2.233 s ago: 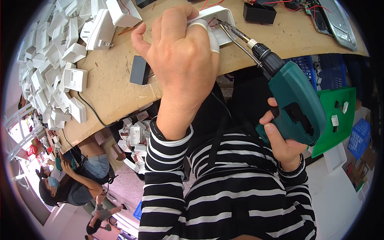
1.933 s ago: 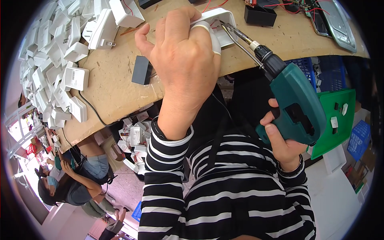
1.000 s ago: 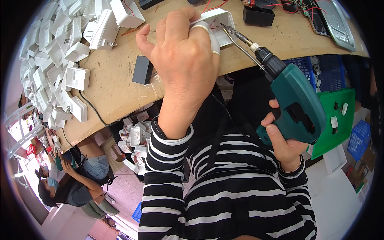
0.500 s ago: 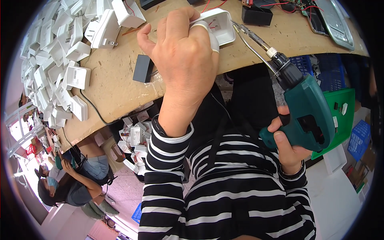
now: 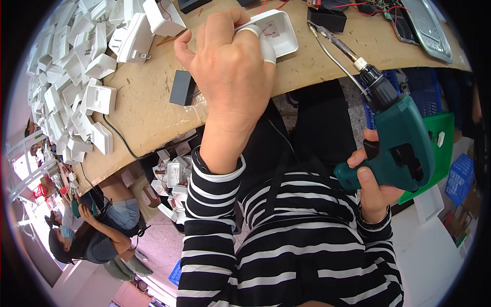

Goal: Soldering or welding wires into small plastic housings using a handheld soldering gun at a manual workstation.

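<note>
My left hand is closed on the near-left side of a white plastic housing at the far edge of the view. White covers sit on some of its fingers, and thin red wires show inside the open housing. My right hand grips the handle of a green soldering gun, a finger at its trigger. The gun's metal tip and thin feed tube point up and left, to the right of the housing and apart from it. Beside my left wrist lies a black rectangular block.
Many white plastic cases are heaped on the table at left. Far right are a black open box and a glass-topped device. Below hang a bin of white parts and a green tray. A co-worker sits at lower left.
The soldering gun has moved a little right, its tip drawing away from the housing. My left hand and the housing have shifted slightly left.
</note>
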